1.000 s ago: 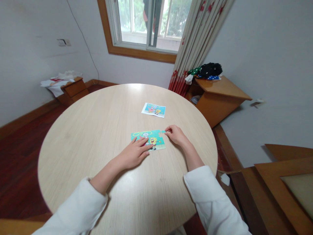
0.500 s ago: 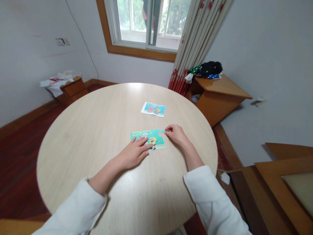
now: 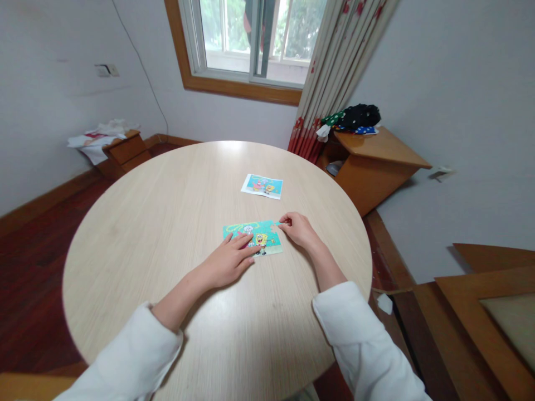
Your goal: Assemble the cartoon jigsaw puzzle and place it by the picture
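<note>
A jigsaw puzzle (image 3: 266, 228) with cartoon figures on a turquoise ground lies on the table. Bare tabletop shows through a gap at its upper right. My left hand (image 3: 232, 257) rests flat across the puzzle's lower left, fingers spread, hiding part of the picture. Right at the gap, my right hand (image 3: 297, 227) pinches a small turquoise puzzle piece (image 3: 277, 223) between thumb and fingers; most of that piece is covered by the fingertips. Beyond the puzzle lies a printed picture (image 3: 262, 186) of the same scene on white-edged paper.
The round pale table (image 3: 159, 223) fills the middle of the view. Past its right edge stands a wooden cabinet (image 3: 376, 161) with cloths (image 3: 359, 117) on top. A small wooden drawer unit (image 3: 129, 153) is at the back left, and a curtain (image 3: 330, 72) hangs by the window.
My right hand has shifted slightly left with the puzzle piece, closer to the gap. My left hand and the printed picture stay where they were.
</note>
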`<state>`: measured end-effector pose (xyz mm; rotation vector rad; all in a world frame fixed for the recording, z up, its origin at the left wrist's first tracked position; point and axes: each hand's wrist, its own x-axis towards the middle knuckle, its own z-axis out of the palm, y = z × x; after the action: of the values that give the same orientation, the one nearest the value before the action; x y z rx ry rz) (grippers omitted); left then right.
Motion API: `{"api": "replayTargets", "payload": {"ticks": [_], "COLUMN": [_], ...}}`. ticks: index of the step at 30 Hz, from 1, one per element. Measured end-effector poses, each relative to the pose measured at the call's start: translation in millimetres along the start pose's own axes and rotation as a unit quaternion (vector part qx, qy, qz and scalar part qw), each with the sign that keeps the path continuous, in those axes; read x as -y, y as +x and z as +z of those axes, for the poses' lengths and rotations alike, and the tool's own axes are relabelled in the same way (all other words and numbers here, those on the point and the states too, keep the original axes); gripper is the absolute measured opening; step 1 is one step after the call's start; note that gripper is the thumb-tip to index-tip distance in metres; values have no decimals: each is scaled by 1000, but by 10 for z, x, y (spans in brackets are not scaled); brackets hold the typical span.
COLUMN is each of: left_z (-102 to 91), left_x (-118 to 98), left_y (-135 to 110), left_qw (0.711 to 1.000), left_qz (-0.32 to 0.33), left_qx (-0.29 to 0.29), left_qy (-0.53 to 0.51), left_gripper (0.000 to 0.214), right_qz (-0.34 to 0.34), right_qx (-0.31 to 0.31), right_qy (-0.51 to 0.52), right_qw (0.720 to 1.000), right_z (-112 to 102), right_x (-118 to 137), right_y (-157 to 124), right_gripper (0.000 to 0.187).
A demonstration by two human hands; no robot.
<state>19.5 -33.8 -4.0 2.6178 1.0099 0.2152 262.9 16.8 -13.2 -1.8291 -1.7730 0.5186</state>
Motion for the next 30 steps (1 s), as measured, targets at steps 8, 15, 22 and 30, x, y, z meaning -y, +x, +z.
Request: {"api": "replayTargets", "payload": {"ticks": [8,15,22,30], "left_z": [7,3,-2,12], "left_x": [6,9,-1,15], "left_y": [4,-1,-1,-7], "left_qw": [1000,1000,1000,1000], "left_qz": [4,-1,-3,3], "left_qx": [-2,2,7,-4], "left_qy": [-5,-9,-3,-7], "left_gripper": [42,42,42,42], "right_qz": [-4,-48,-20,5], "right_qx": [14,8,-25,42], "right_qy": [42,40,162,295], "right_qw": [999,998,986,955], "right_z": [-29,-34,16,71], "right_x": [36,51,36,85], "right_y": [-16,-42,-14,-33], "right_gripper": [7,16,13,14]}}
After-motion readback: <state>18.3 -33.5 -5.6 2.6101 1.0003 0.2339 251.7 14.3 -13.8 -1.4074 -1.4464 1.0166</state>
